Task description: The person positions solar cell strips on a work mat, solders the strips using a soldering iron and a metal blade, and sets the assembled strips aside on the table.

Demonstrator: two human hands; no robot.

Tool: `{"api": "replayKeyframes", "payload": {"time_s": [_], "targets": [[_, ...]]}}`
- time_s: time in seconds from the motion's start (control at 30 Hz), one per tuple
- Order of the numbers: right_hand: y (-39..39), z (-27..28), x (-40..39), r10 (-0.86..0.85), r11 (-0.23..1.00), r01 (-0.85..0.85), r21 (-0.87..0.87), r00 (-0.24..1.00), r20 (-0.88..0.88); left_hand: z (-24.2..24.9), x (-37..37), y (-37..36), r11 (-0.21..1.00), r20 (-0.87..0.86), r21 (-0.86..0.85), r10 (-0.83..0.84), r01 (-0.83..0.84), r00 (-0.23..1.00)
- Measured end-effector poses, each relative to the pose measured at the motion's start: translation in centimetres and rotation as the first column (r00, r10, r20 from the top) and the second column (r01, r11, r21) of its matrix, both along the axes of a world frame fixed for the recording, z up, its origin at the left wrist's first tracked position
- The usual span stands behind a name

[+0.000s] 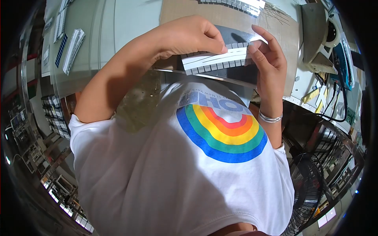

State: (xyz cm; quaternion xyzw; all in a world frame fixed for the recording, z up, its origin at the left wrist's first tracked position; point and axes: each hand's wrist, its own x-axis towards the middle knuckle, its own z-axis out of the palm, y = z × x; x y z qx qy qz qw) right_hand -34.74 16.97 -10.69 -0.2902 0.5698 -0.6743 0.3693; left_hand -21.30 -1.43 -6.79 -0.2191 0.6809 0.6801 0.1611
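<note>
A white strip (pixel 214 59) edged on both long sides with small dark grey squares lies tilted near the front edge of the work surface. Thin dark lines run along its face. My left hand (pixel 193 37) reaches over it from the left, thumb and fingers pinched, fingertips at the strip's face. Whatever is between those fingertips is too small to make out. At the strip's right end, the thumb and curled fingers of my right hand (pixel 269 59) grip it, with the index finger raised. A dark grey mat (pixel 232 73) lies partly under the strip.
Similar strips lie on the brown board (pixel 177 11) at the back and as a white bundle (pixel 74 51) at left. Thin wires (pixel 277 15) lie at the back right. A beige machine (pixel 315 37) stands at right, with a black cable (pixel 334 119) below. A fan (pixel 305 185) stands lower right.
</note>
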Motion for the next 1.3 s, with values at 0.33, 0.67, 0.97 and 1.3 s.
{"api": "replayKeyframes", "payload": {"time_s": [0.33,0.67,0.97,1.3], "targets": [[0.2,-0.1,-0.1,-0.023,1.000,0.023,0.019,1.000,-0.007,0.3,0.1,0.0,0.999,-0.032,-0.034,0.027,-0.028,0.999],[0.3,0.0,-0.1,-0.020,1.000,0.019,0.012,0.999,0.038,0.9,0.3,0.0,0.999,-0.041,0.008,0.053,-0.053,0.998],[-0.1,0.5,-0.2,-0.071,0.997,0.070,0.024,0.995,0.074,1.4,1.9,1.6,0.771,-0.221,-0.631,-0.068,-0.090,0.973],[-0.7,0.5,0.4,-0.070,0.998,0.070,0.009,0.980,0.186,1.4,3.1,3.1,0.363,-0.317,-0.904,-0.213,-0.227,0.924]]}}
